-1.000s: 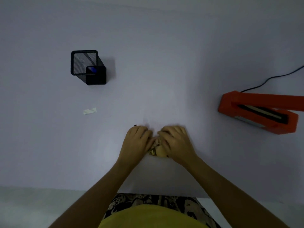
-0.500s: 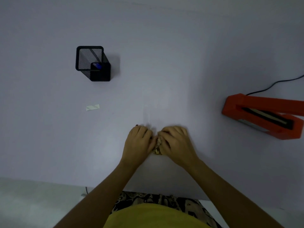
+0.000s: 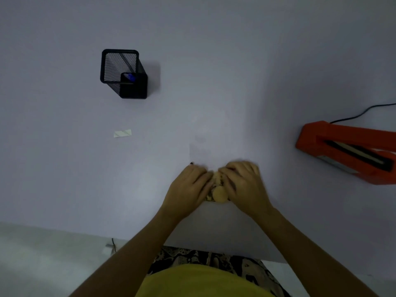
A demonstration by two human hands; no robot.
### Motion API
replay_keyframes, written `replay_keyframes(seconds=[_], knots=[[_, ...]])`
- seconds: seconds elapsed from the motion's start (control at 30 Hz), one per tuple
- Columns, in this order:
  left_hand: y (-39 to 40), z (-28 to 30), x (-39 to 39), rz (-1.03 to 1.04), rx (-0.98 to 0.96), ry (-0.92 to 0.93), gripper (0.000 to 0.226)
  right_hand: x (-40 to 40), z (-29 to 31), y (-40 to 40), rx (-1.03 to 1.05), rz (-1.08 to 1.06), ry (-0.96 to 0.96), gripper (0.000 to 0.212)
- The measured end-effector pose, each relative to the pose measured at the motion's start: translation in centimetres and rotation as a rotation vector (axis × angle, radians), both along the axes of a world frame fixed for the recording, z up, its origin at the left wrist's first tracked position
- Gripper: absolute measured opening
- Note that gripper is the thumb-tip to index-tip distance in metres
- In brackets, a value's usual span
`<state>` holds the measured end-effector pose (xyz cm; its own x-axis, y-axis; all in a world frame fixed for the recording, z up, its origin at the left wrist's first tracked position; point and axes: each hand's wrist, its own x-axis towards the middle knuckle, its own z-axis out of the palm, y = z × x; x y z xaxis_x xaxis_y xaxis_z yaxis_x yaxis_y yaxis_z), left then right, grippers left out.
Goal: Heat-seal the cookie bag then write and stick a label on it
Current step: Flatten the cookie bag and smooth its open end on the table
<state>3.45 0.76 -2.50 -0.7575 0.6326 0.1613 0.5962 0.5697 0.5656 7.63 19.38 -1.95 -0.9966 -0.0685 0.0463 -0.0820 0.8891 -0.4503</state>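
Observation:
A clear cookie bag (image 3: 218, 190) with round tan cookies lies on the white table near its front edge, mostly hidden under my hands. My left hand (image 3: 188, 189) grips its left side and my right hand (image 3: 244, 185) grips its right side, fingers curled over the top. The bag's clear upper part is faint against the table. An orange heat sealer (image 3: 347, 150) lies at the right with its jaw raised. A small white label (image 3: 122, 133) lies flat to the left. A black mesh pen holder (image 3: 123, 72) with a blue pen (image 3: 129, 77) stands at the back left.
The sealer's black cord (image 3: 362, 113) runs off the right edge. The white table (image 3: 214, 71) ends just in front of my body, with a pale floor at the lower left.
My hands have spread slightly apart on the bag, so more of the cookies shows between them. The view has tilted a little; the holder, label and sealer have stayed in place.

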Motion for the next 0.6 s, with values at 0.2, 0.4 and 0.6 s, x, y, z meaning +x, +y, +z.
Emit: replay_keyframes(seconds=[0.2,0.4,0.6], knots=[[-1.2,-0.5,0.2,-0.033,-0.048,-0.062,0.037,-0.3,0.3,4.5,0.046,-0.097,0.081,0.023],[-1.4,-1.1,0.1,-0.041,-0.015,-0.064,0.039,-2.7,0.0,3.5,0.275,0.512,-0.15,0.069],[-1.6,-1.5,0.2,-0.056,0.003,-0.084,0.038,-7.3,-1.5,7.1,0.464,0.741,-0.187,0.07]])
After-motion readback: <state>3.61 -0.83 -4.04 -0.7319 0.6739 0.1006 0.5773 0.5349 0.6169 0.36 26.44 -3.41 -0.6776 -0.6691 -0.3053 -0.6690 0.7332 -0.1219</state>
